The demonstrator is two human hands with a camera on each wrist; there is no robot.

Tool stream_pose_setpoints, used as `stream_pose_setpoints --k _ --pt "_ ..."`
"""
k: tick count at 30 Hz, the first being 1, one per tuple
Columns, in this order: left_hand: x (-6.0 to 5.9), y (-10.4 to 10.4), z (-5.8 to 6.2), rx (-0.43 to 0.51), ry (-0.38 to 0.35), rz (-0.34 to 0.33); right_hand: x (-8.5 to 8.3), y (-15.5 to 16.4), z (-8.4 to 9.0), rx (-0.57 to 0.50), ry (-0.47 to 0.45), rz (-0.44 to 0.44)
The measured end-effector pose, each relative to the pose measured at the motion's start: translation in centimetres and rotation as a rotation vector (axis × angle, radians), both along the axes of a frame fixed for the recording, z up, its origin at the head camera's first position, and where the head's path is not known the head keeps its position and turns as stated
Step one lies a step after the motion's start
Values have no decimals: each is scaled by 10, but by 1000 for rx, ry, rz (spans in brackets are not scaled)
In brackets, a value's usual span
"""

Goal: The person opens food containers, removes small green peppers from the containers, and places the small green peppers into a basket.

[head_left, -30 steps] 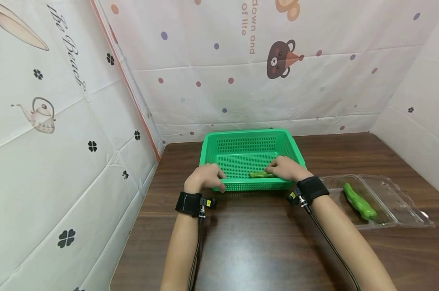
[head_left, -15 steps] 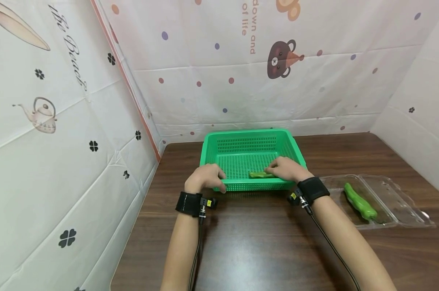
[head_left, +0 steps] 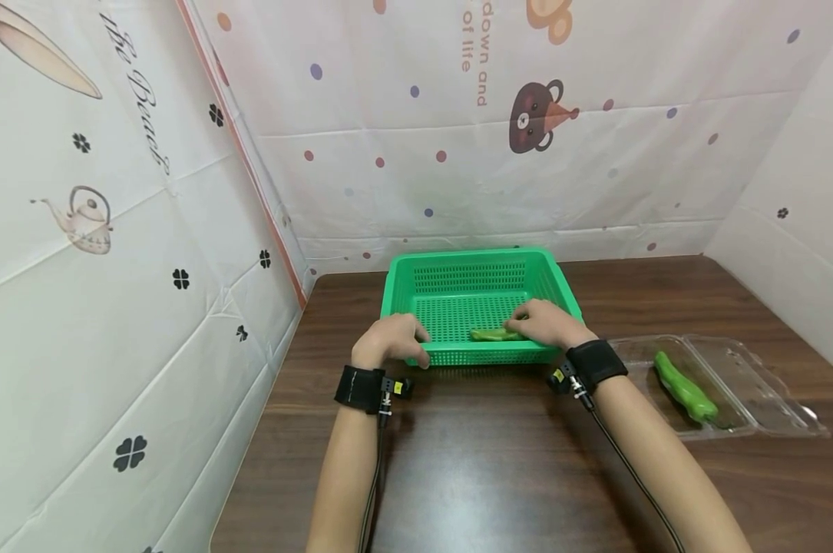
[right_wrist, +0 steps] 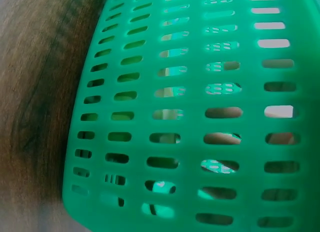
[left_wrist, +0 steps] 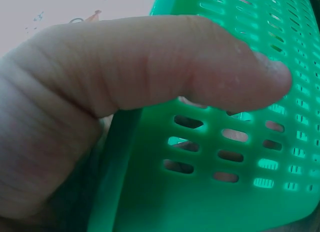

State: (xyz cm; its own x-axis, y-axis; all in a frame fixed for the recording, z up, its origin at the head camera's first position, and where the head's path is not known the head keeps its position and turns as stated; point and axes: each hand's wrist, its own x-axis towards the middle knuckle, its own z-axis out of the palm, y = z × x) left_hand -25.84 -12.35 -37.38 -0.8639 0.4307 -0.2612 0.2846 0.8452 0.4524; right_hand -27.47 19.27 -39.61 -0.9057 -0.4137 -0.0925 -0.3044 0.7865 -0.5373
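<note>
In the head view a green plastic basket [head_left: 471, 273] with slotted walls stands against the back. My left hand [head_left: 391, 338] grips its front left rim; the thumb [left_wrist: 150, 62] crosses the outside of the slotted wall in the left wrist view, the fingers on the inner side. My right hand [head_left: 543, 321] reaches over the front right rim and holds a long green pepper [head_left: 488, 336] by its right end, low in the basket by the front wall. Through the slots the right wrist view shows bits of that pepper [right_wrist: 125, 96]; the right fingers are mostly hidden there.
To the right lies a clear plastic clamshell box with its lid [head_left: 761, 384] folded out. Another green pepper [head_left: 685, 390] rests in its tray. All of it stands on a dark wooden table [head_left: 451, 461], with printed sheeting behind and at both sides.
Both hands keep their places on the basket and pepper. The pepper's free end has edged slightly left. The whole head view has shifted down a little.
</note>
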Motion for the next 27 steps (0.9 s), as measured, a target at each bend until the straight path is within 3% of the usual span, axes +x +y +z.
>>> stream_pose_setpoints --k 11,16,20,24,27 --pt "4 2 -7 8 -17 -7 21 9 -1 -145 281 -19" --pt "5 0 -6 15 -25 4 39 17 25 -97 340 17" --pt "4 -1 -2 15 -23 12 56 32 51 -52 387 -20" --pt "2 -1 0 7 -20 13 76 56 64 24 383 -91" --pt "2 -2 2 2 -20 22 89 78 65 92 277 -132"
